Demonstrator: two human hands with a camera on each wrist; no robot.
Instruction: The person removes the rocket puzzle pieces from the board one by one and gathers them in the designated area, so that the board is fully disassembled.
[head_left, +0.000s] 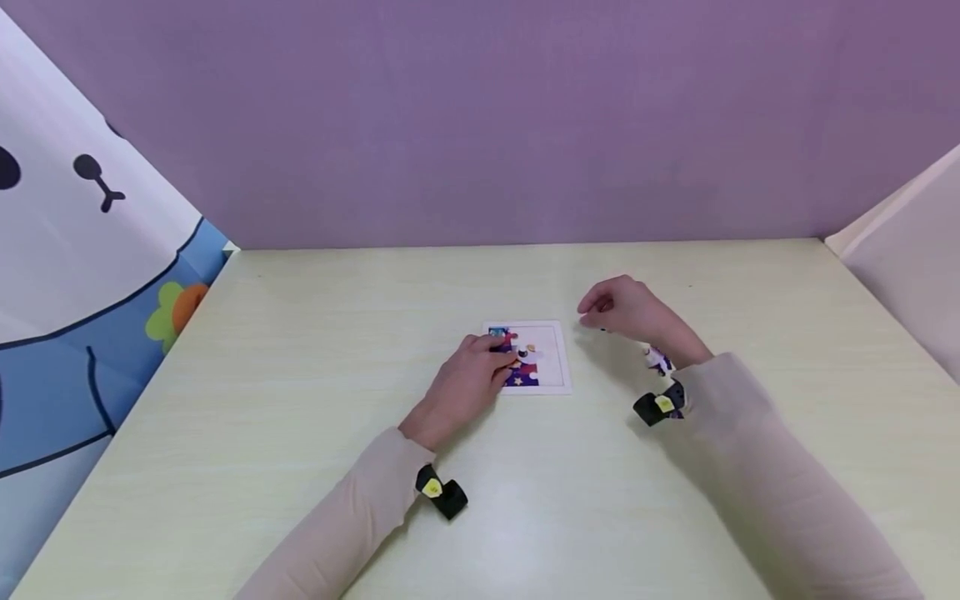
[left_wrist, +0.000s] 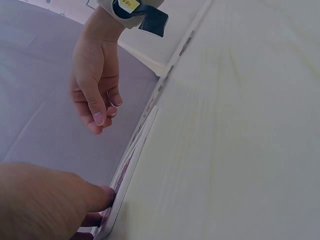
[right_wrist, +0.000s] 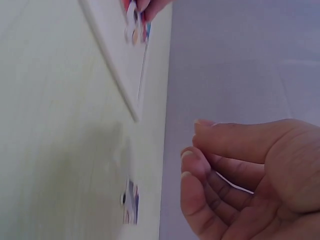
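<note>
A white puzzle board (head_left: 551,354) lies flat in the middle of the table, with several colourful pieces (head_left: 523,377) fitted in its left part. My left hand (head_left: 497,354) lies on the board's left side, its straight fingers pressing on pieces there; the left wrist view shows a fingertip (left_wrist: 106,196) touching the board (left_wrist: 134,161). Just right of the board's far corner my right hand (head_left: 594,315) hovers above the table, fingers loosely curled, holding nothing (right_wrist: 200,160). One loose purple-and-white piece (head_left: 658,360) lies on the table beside my right wrist, also in the right wrist view (right_wrist: 131,202).
The pale wooden table (head_left: 300,375) meets a purple wall (head_left: 480,125) at the back. On the left hangs a cartoon-printed panel (head_left: 82,275), and a white panel (head_left: 907,242) closes the right side. Black bands sit on both wrists.
</note>
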